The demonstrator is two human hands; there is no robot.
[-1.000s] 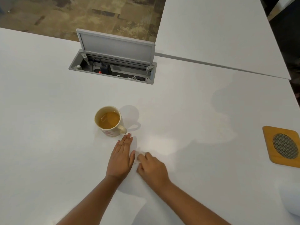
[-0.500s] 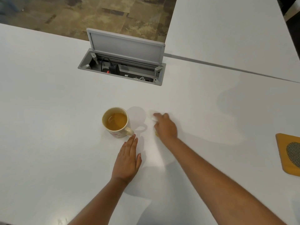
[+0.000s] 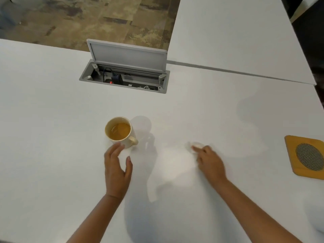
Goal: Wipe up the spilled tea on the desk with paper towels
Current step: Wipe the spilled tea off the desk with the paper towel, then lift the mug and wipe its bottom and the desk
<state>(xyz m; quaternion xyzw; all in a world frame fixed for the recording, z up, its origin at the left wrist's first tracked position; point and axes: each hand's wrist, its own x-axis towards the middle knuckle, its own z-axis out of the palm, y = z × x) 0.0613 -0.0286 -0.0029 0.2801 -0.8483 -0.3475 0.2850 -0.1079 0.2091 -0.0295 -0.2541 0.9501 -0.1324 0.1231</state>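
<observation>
Paper towel: small white wad, blurred, lying on the desk right of the mug, showing just beyond the right hand's fingertips. Right hand presses down on it, fingers curled over the wad, grip closed on the towel. No tea stain readable on the white top; the spill is too faint to make out, presumably under or near the wad.

Left hand sits just beside the tea mug, fingers spread and slightly cupped toward its base, fingertips near or touching the mug wall, can't tell which. Holding nothing.

Doing it well, as I judge: keep the wad flat and pressed, drag in overlapping strokes toward the body, not toward the open cable box with its power strip. Steady the mug first, it's fairly full and a nudge makes a new spill. Check around the mug base too.

Wooden coaster with mesh centre, well apart at the right edge.

Writing: faint reddish print low on the mug, unreadable. No brands legible anywhere.
</observation>
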